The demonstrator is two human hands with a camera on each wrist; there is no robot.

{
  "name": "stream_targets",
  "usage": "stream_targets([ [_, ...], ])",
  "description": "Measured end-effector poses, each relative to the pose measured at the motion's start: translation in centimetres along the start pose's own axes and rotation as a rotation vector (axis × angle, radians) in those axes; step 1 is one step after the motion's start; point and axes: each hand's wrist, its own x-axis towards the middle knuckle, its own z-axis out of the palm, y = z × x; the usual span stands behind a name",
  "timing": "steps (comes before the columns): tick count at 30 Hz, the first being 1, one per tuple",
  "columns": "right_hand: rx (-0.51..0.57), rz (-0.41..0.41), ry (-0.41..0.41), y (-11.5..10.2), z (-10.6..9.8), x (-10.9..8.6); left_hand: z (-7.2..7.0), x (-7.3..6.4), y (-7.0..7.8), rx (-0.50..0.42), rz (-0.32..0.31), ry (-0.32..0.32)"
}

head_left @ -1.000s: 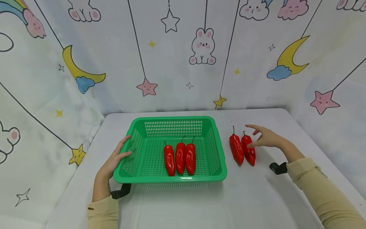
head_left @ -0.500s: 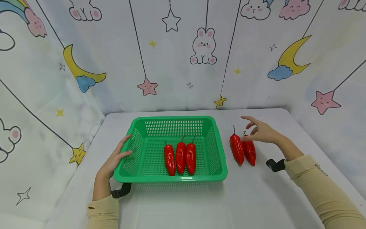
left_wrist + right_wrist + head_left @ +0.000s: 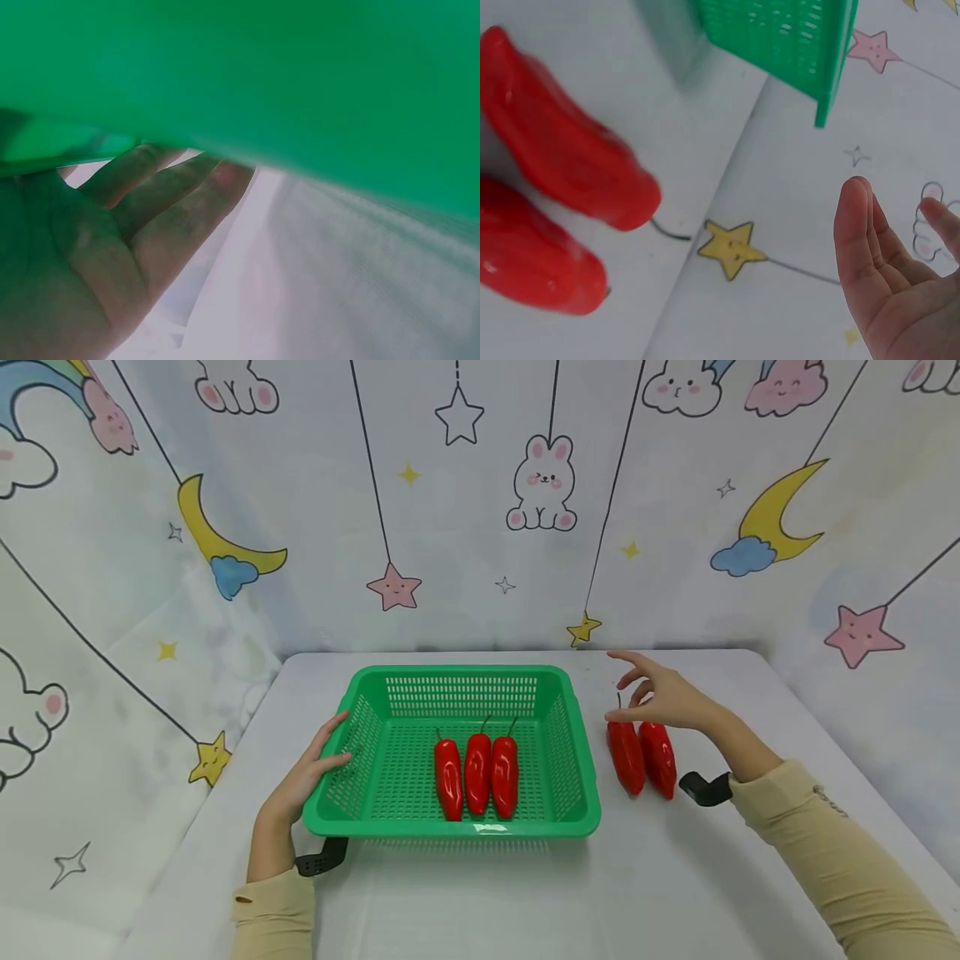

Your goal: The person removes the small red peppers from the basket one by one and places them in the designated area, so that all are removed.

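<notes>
A green plastic basket [image 3: 480, 828] stands on the table, with several red chili peppers [image 3: 477, 774] lying side by side inside it. My left hand [image 3: 296, 781] holds the basket's left rim. Its thumb and index finger reach over the rim; in the left wrist view, the other fingers [image 3: 187, 217] extend beneath it. Right of the basket lie two more red peppers, a left one [image 3: 627, 760] and a right one [image 3: 658, 764]. My right hand [image 3: 667, 697] hovers over their stem ends, thumb and fingers apart with nothing between them. It overlaps the tops of both peppers in the head view.
The white table [image 3: 465, 893] has its far edge against a cloth backdrop [image 3: 450, 510] printed with stars, moons and bunnies. A black wrist camera [image 3: 707, 788] sits below my right wrist, another [image 3: 322, 857] by my left.
My right hand has moved left and away from me, from the right pepper to above the top of the left one. My left hand stays on the basket; the view has shifted slightly.
</notes>
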Motion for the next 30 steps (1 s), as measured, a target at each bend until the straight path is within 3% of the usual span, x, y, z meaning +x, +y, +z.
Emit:
stream_targets([
  [11,-0.032,-0.074,0.003,-2.9,0.9,1.6,0.5,0.0,-0.1,0.025,0.017,-0.003],
  [30,0.002,-0.178,-0.039,-6.6,2.1,4.1,0.0,0.0,0.1,-0.021,0.019,-0.017],
])
